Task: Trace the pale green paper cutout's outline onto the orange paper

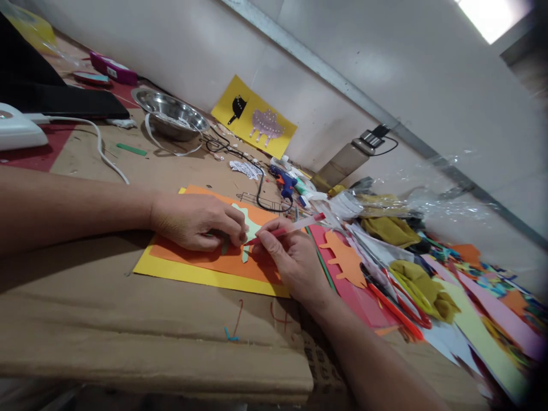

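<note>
Orange paper [201, 260] under a cutout [252, 226] my left hand [194, 220] pins, fingers curled; right hand [293, 260] (pinched shut) grips a pen [291, 229].

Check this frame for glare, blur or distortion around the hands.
Head view: tilted, wide-angle bend along the wall rail; ceiling light blown out top right; plastic wrap glints; left hand, right hand, pen and green cutout are sharp; lower-right corner darkens.

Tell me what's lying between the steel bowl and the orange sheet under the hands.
In the head view, mostly bare brown cardboard table lies between the steel bowl and the orange sheet; a white strip curls just below the bowl.
</note>
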The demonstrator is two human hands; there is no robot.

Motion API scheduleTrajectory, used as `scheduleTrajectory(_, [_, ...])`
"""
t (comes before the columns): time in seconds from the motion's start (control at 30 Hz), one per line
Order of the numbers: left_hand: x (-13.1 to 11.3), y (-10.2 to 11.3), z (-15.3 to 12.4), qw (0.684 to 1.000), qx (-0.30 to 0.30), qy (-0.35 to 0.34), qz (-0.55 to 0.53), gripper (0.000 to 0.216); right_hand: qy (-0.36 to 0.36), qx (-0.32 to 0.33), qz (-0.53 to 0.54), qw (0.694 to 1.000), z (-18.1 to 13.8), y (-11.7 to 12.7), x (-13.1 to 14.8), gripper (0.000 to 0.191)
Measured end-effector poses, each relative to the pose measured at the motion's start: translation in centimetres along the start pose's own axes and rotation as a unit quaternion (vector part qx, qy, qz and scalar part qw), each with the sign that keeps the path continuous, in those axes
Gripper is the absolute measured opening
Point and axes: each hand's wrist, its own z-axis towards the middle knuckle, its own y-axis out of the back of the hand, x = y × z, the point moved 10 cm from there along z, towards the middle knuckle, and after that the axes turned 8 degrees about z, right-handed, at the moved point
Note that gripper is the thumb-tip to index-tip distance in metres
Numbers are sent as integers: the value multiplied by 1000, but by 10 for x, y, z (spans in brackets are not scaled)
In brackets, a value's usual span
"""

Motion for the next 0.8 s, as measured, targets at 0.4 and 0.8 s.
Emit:
scheduleTrajectory(0.4, [-1,-1,0,1000,-2,-11,4,37,20,-19,-76,997,4,3,3,24])
scheduleTrajectory(0.8, [-1,1,0,1000,-9,-15,-2,34,4,-9,-76,997,3,1,-1,23])
